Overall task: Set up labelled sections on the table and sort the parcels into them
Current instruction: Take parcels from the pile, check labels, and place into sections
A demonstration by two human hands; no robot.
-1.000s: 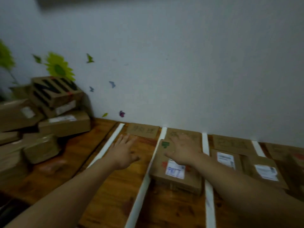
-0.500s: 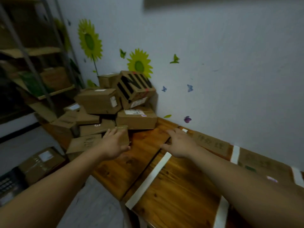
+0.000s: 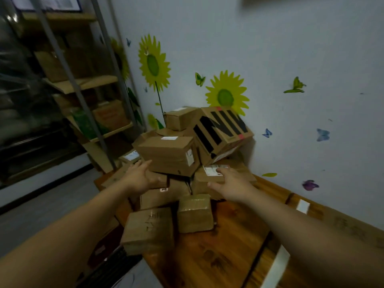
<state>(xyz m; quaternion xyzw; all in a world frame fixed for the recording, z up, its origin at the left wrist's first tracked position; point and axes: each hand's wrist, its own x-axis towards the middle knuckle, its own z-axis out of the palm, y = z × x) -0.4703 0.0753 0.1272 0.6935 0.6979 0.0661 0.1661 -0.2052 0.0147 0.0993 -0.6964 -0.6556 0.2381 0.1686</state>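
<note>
The parcels (image 3: 182,167) lie heaped at the table's far corner against the wall, at twelve o'clock from the person. In the middle sits a plain brown box (image 3: 166,154), propped on lower ones, with a black-striped box (image 3: 222,129) tilted against it at two o'clock. At its four o'clock lies a flat box with a white label (image 3: 209,171).

The left hand (image 3: 139,177) is stretched out at the brown box's seven o'clock corner, fingers spread and straight, gripping nothing. Whether the fingertips touch the cardboard cannot be told. The right hand (image 3: 232,183) hovers over or rests on the flat box, fingers also loose and holding nothing.

My guess is that the brown box is next. Cardboard like this should be stiff, dry and easy to grip, but its weight cannot be judged. The safest hold looks like a palm on each opposite side, lifting straight up, since the striped box may slide once its support goes.

Nearer, at six o'clock, are a tape-wrapped parcel (image 3: 195,215) and one with handwriting (image 3: 149,227). The wooden table (image 3: 228,246) carries a white tape strip (image 3: 278,265) at four o'clock. A shelf (image 3: 87,84) stands at ten o'clock, and sunflower stickers (image 3: 226,94) are on the wall.
</note>
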